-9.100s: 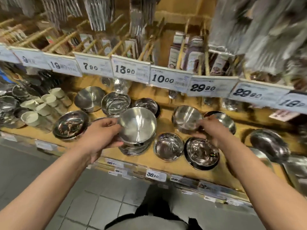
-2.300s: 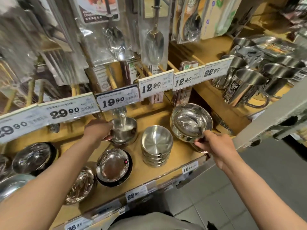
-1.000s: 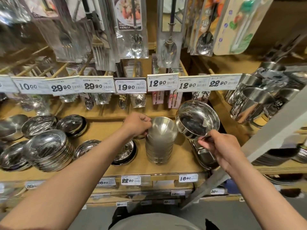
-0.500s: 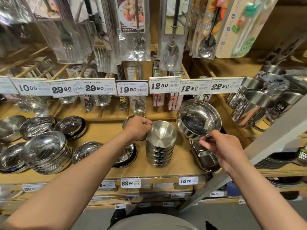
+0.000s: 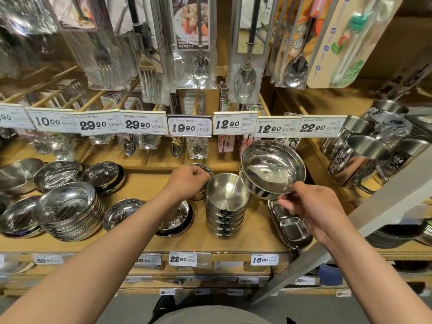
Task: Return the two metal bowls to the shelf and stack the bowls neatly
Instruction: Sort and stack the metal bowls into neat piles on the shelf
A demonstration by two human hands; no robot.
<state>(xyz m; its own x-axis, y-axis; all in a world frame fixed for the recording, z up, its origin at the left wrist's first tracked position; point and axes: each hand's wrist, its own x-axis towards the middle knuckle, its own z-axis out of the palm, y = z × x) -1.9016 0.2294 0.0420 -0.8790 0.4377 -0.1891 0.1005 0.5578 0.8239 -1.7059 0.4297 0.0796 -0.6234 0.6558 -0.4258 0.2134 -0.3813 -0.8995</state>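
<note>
Bowls of polished metal are the matter at hand: one wide metal bowl (image 5: 273, 169) is held in the air at about 1 o'clock from the picture's centre, tilted so its hollow faces the camera, its lower rim pinched between the thumb and curled fingers of the right hand (image 5: 306, 204). That arm comes in from 4 o'clock, wrist bent slightly upward. Just left of the held bowl, and partly overlapped by it, stands a stack of small bowls (image 5: 225, 206) on the wooden shelf (image 5: 145, 183), nested upright one in another.

From 7 o'clock the left arm reaches in, and the left hand (image 5: 188, 181) sits at the stack's 10 o'clock side, knuckles up and fingers curled down toward a small bowl (image 5: 203, 170) behind the stack. The fingertips are hidden, so whether they clasp it cannot be told.

At the stack's 4 o'clock, under the right hand, lies a divided metal tray (image 5: 289, 224). A shallow dish (image 5: 176, 218) lies just left of the stack, under the left forearm. Bare shelf board shows at the stack's 6 o'clock, up to the front edge with its price tags (image 5: 183, 259). Overhead, a rail of price labels (image 5: 190, 127) hangs close above the held bowl, and steel mugs (image 5: 360, 155) crowd at 3 o'clock.
</note>
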